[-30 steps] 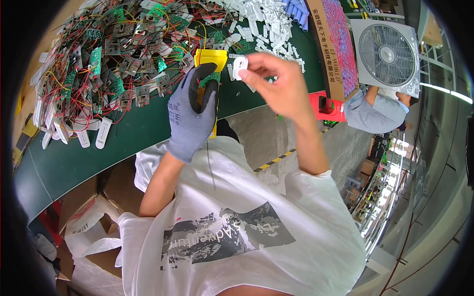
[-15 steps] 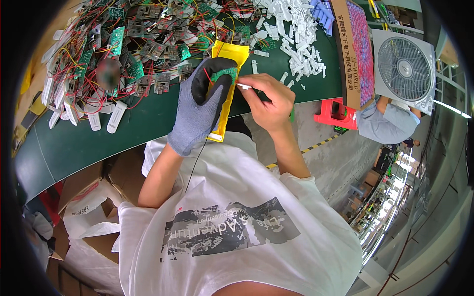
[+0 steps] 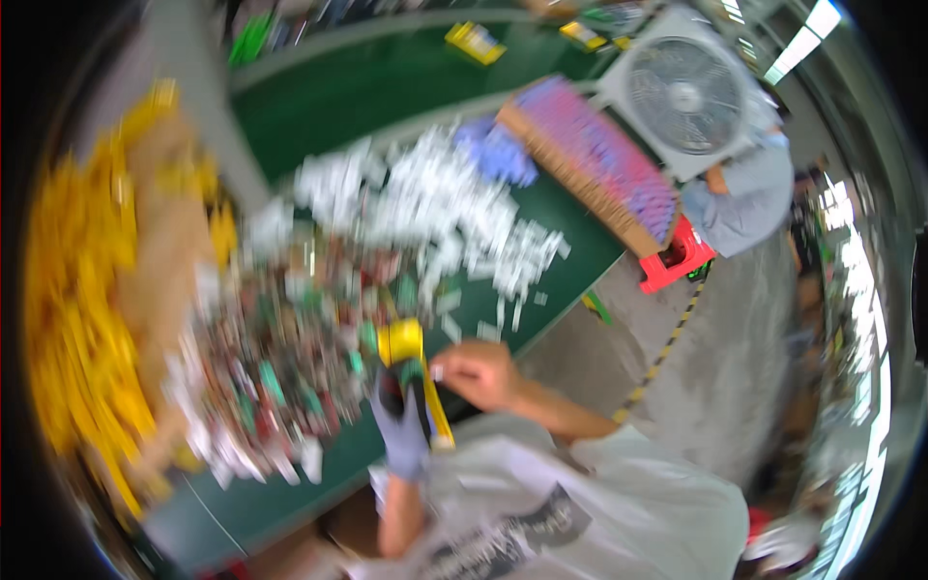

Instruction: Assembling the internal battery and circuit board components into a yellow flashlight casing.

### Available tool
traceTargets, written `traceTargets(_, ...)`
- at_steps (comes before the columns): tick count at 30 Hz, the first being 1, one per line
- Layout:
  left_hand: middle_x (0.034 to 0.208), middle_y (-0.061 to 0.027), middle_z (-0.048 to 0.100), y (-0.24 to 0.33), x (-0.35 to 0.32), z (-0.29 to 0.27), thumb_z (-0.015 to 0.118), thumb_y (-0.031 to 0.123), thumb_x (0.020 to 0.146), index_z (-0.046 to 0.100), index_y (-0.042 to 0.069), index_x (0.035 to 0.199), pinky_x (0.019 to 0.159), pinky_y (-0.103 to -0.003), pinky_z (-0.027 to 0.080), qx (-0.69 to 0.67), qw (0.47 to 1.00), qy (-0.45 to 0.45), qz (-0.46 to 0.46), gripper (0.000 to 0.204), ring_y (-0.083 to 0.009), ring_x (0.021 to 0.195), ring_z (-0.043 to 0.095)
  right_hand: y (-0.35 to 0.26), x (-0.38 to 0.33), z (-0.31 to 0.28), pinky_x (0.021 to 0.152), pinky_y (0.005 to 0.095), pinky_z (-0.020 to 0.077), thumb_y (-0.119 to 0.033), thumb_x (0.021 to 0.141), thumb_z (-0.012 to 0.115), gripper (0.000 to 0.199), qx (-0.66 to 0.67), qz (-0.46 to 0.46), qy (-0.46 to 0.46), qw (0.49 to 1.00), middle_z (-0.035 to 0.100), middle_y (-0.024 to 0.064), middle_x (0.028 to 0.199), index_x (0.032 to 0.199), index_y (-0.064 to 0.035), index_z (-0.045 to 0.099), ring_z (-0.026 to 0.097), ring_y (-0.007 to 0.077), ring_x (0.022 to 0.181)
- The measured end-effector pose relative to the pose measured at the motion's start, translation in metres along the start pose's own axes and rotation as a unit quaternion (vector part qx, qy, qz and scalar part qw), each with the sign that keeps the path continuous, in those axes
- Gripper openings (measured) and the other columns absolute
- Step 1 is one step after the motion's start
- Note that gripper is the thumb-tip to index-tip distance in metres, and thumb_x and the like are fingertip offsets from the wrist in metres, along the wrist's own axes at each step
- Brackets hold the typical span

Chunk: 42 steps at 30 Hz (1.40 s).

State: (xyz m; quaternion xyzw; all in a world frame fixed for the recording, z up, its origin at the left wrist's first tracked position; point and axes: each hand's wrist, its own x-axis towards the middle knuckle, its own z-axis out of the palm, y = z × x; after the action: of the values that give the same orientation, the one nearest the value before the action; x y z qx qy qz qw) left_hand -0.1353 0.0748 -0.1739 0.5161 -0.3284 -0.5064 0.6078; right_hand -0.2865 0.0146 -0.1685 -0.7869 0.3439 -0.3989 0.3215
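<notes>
- The left hand (image 3: 404, 430), in a grey glove, is closed around a dark tool with a green patch that rests on a yellow holder (image 3: 411, 362); the blur hides the exact finger positions
- The bare right hand (image 3: 478, 372) sits just to the right of the glove, fingers curled, pinching a small white piece (image 3: 437, 371) against the top of the holder; whether the piece is seated or only touching cannot be told
- Judging from this, the piece in hand looks mid-way: brought to the holder, not yet let go
- Just left of the gloved hand lies a tangle of small green boards with red and white wires (image 3: 280, 377), touching the holder's left side; it looks like a large lot waiting, though which are finished cannot be told
- Beyond both hands, further up the green table (image 3: 367, 87), a heap of small white parts (image 3: 435, 222) spreads wide, so plenty of stock seems left
- Far to the left of the glove, a mass of yellow items (image 3: 77, 329) runs along the table's edge, too smeared to identify
- Up and to the right of the bare hand a long box of purple bits (image 3: 599, 155) lies at an angle, with a square white fan (image 3: 681, 92) behind it
- Beside the fan another person in a grey shirt (image 3: 749, 193) bends over, with a red stool (image 3: 677, 259) below them, well apart from both hands
</notes>
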Motion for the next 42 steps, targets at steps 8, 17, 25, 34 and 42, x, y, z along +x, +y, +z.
traceTargets(8,0.116,-0.0167,0.056,-0.019,-0.016,0.018,0.051,0.003,0.092,0.050,-0.007,0.120,0.093,-0.036,0.043,0.106,0.983,0.090,0.119,0.030,-0.0239,0.105,0.055,-0.033,-0.007,0.000,0.057,0.0316,0.0524,-0.009,0.083,0.063,0.038,0.073,0.113,0.002,0.991,0.066,0.0108,0.069,0.121,-0.0127,0.059,0.066,0.0234,0.060)
traceTargets(17,0.113,-0.0233,0.057,-0.004,-0.013,0.037,0.053,0.001,0.089,0.053,-0.010,0.114,0.091,-0.042,0.044,0.259,0.934,0.107,0.221,0.027,-0.0332,0.102,0.057,-0.044,0.005,-0.004,0.052,0.0451,0.0460,-0.013,0.087,0.056,0.024,-0.102,0.134,-0.076,0.983,0.061,0.0165,0.066,0.110,-0.0097,0.061,0.059,0.0363,0.058)
traceTargets(25,0.120,-0.0219,0.055,-0.027,-0.003,0.010,0.052,0.003,0.091,0.047,-0.009,0.124,0.096,-0.040,0.041,0.214,0.953,0.151,0.149,0.036,-0.0297,0.109,0.055,-0.051,0.022,-0.009,0.060,0.0449,0.0489,-0.017,0.083,0.061,0.020,-0.047,0.134,-0.102,0.985,0.066,0.0146,0.071,0.098,-0.0032,0.062,0.064,0.0342,0.067)
traceTargets(34,0.124,-0.0208,0.051,-0.023,-0.005,0.012,0.051,0.005,0.093,0.043,-0.007,0.128,0.098,-0.037,0.039,0.125,0.980,0.113,0.108,0.038,-0.0275,0.113,0.052,-0.015,0.023,-0.012,0.069,0.0282,0.0536,-0.014,0.079,0.068,0.024,0.189,0.186,-0.105,0.958,0.071,0.0107,0.084,0.095,0.0023,0.064,0.069,0.0171,0.076)
traceTargets(42,0.120,-0.0205,0.055,-0.025,-0.004,0.011,0.051,0.003,0.091,0.047,-0.009,0.123,0.096,-0.037,0.040,0.130,0.977,0.103,0.135,0.035,-0.0268,0.108,0.054,0.006,0.019,0.001,0.069,0.0242,0.0525,-0.014,0.079,0.069,0.027,0.275,0.239,-0.092,0.927,0.069,0.0093,0.083,0.097,0.0051,0.064,0.066,0.0118,0.075)
